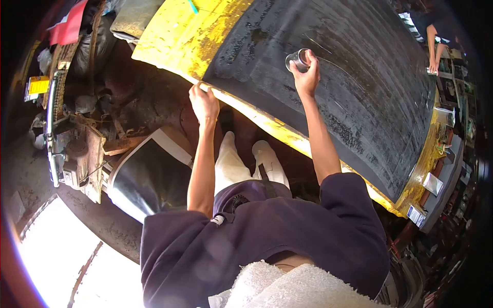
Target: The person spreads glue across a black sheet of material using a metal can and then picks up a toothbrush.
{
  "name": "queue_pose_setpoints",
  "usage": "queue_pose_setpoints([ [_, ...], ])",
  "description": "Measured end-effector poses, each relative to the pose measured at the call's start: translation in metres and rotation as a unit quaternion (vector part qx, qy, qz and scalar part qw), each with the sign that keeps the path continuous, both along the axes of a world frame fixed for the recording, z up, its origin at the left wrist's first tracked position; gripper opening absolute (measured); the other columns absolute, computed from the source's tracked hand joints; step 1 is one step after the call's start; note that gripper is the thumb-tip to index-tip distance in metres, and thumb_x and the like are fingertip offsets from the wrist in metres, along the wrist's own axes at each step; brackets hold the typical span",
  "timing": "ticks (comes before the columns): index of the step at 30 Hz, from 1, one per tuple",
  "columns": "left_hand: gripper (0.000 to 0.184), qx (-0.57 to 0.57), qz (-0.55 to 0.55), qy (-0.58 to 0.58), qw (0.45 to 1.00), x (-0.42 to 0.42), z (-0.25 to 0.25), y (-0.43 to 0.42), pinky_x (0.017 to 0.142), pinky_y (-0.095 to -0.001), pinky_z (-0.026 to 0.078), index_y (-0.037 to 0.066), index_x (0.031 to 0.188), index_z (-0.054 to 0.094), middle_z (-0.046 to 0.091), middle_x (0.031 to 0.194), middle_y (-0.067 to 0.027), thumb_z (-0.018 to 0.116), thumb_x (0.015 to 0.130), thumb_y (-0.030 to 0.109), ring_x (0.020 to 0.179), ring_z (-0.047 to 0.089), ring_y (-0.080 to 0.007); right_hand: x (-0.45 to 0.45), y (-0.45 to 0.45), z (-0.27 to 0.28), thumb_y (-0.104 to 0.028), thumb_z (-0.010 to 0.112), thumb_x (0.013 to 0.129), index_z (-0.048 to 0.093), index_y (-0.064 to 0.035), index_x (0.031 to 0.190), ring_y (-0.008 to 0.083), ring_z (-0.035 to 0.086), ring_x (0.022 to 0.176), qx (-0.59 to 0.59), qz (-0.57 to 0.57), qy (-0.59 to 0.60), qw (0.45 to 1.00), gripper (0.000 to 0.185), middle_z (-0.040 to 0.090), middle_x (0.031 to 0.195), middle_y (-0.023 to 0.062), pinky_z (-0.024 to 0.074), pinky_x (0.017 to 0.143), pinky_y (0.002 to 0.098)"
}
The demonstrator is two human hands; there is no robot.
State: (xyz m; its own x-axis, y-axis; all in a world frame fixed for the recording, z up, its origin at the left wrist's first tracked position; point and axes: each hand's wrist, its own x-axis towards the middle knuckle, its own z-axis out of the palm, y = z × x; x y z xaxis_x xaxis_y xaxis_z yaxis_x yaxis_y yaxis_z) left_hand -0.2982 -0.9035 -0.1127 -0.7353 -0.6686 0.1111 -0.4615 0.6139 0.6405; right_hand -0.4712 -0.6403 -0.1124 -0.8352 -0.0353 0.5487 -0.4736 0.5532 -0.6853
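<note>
A large black sheet [354, 77], dull and streaked, lies over a yellow worktable [179, 36] with worn paint. Over the sheet my right hand [306, 77] is closed around a small cylindrical metal can [296, 61], its round end facing left. Whether the can touches the sheet I cannot tell. Thin pale lines curve across the sheet beyond it. My left hand [205, 104] grips the table edge at the near side, close to the sheet's left border, its fingers curled over the rim.
At the far right, another person's arm [432, 49] reaches down by the table. Tins [433, 183] and boxes line the right side. A dark glossy sheet [154, 174] leans at lower left, near a wooden board [94, 161]. A yellow box [38, 85] sits further left.
</note>
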Motion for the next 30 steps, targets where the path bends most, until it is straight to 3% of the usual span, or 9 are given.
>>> queue_pose_setpoints([
  [5,0.047,-0.012,-0.033,-0.081,0.996,-0.032,0.001,-0.017,0.099,-0.0469,0.047,-0.011,0.122,0.054,0.053,0.122,-0.0315,0.066,0.089,0.019,0.114,0.055,-0.0443,0.017,-0.035,0.004,-0.013,0.085,0.076,0.053,-0.006,0.132,0.0335,0.062,0.118,0.01,-0.005,-0.03,0.999,0.065,0.058,0.131,0.0179,0.0539,0.1,0.0406],
  [9,0.041,-0.029,-0.025,-0.051,0.998,-0.036,-0.001,-0.016,0.097,-0.0467,0.048,-0.01,0.116,0.055,0.054,0.122,-0.0305,0.068,0.087,0.017,0.115,0.055,-0.0448,0.027,-0.052,0.003,-0.013,0.085,0.076,0.052,-0.0074,0.133,0.0337,0.062,0.118,0.018,-0.021,-0.046,0.999,0.067,0.056,0.133,0.0173,0.0541,0.1,0.0406],
  [15,0.037,-0.071,-0.042,-0.129,0.988,-0.042,-0.002,-0.022,0.092,-0.0461,0.051,-0.008,0.108,0.059,0.058,0.114,-0.0262,0.07,0.087,0.02,0.111,0.056,-0.0412,0.04,-0.071,0.001,-0.015,0.085,0.076,0.052,-0.008,0.133,0.0343,0.063,0.115,0.023,-0.009,-0.013,1.0,0.066,0.057,0.132,0.0175,0.0557,0.096,0.0411],
  [20,0.034,-0.077,-0.082,-0.127,0.986,-0.046,-0.015,-0.035,0.091,-0.0446,0.05,-0.008,0.107,0.059,0.061,0.104,-0.025,0.067,0.087,0.019,0.111,0.056,-0.0403,0.047,-0.086,-0.002,-0.015,0.086,0.075,0.052,-0.0086,0.132,0.0342,0.064,0.113,0.021,-0.01,-0.024,0.999,0.067,0.057,0.131,0.0174,0.0561,0.096,0.0404],
  [23,0.028,-0.087,-0.092,-0.113,0.986,-0.045,-0.015,-0.034,0.091,-0.044,0.05,-0.007,0.101,0.061,0.061,0.1,-0.0248,0.066,0.087,0.017,0.107,0.058,-0.0397,0.053,-0.093,0.0,-0.016,0.086,0.074,0.052,-0.0092,0.133,0.0349,0.064,0.113,0.029,-0.005,-0.023,0.999,0.068,0.058,0.13,0.0176,0.0565,0.094,0.0411],
  [27,0.018,-0.058,-0.065,-0.073,0.994,-0.042,-0.013,-0.032,0.09,-0.045,0.05,-0.005,0.089,0.061,0.061,0.098,-0.0255,0.063,0.086,0.013,0.099,0.061,-0.04,0.063,-0.107,-0.001,-0.016,0.086,0.076,0.053,-0.0061,0.13,0.035,0.061,0.119,0.022,-0.007,-0.047,0.999,0.064,0.059,0.131,0.0181,0.0525,0.1,0.0419],
  [30,0.015,-0.026,-0.076,-0.063,0.995,-0.046,-0.009,-0.034,0.086,-0.0473,0.052,-0.005,0.087,0.059,0.063,0.09,-0.0263,0.06,0.085,0.01,0.089,0.063,-0.0411,0.065,-0.113,-0.004,-0.017,0.086,0.074,0.051,-0.01,0.132,0.0369,0.063,0.112,0.015,0.0,-0.006,1.0,0.069,0.059,0.127,0.0168,0.0554,0.09,0.044],
])
